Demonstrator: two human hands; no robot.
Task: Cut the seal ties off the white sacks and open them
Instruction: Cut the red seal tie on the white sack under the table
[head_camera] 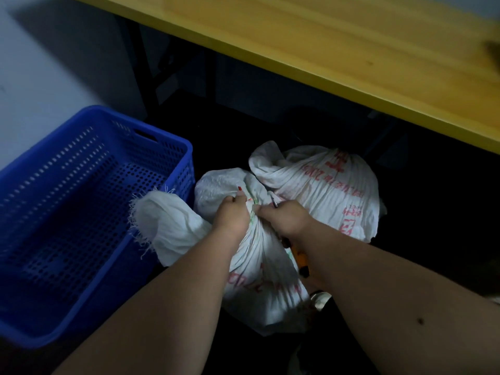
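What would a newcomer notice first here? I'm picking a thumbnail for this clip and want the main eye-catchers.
Two bare hands meet at the bunched neck of the near white sack: the left hand grips the fabric, the right hand holds a small cutting tool at the neck. A second tied white sack lies just behind, a big blue perforated basket stands left, and a yellow tabletop runs across the top.

The near sack [259, 269] is white with faint red print low on its side and thin green lines along its gathered neck; its frayed mouth is plain white. The far sack [324, 190] is white too, with bolder red characters in rows. The basket [81, 212] is bright blue, its walls and floor dotted with rows of small holes. The worktop [324, 50] is yellow wood with pale grain.
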